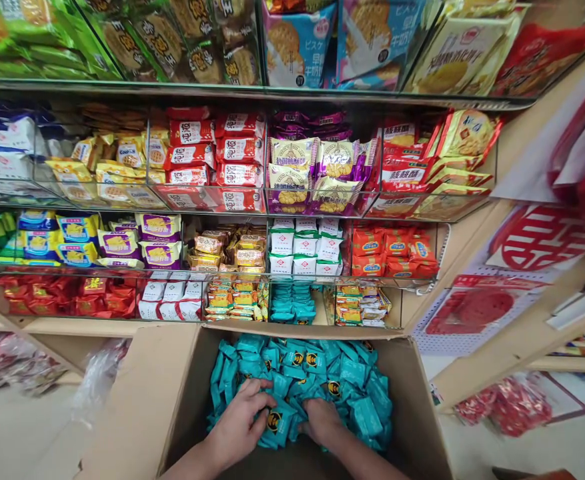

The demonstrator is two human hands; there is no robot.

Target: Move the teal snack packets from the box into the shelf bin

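Note:
An open cardboard box point(172, 400) holds a heap of small teal snack packets point(355, 370), some printed with a yellow and black picture. Inside it, my left hand point(242, 421) curls its fingers and thumb against a teal packet point(279, 421) near the front of the heap. My right hand point(323, 421) reaches in from the other side, fingers bent and sunk among the packets, their tips mostly hidden. The two hands face each other with several packets between them. Behind the box, more teal packets point(292, 303) are stacked in a bottom shelf compartment.
Glass-fronted shelves point(222, 212) rise behind the box, divided into compartments of wrapped biscuits. Orange-yellow packets point(237, 300) and white packets point(175, 300) lie left of the teal stack. Plastic bags point(99, 377) hang at left. Red decorations point(472, 310) are on the right side.

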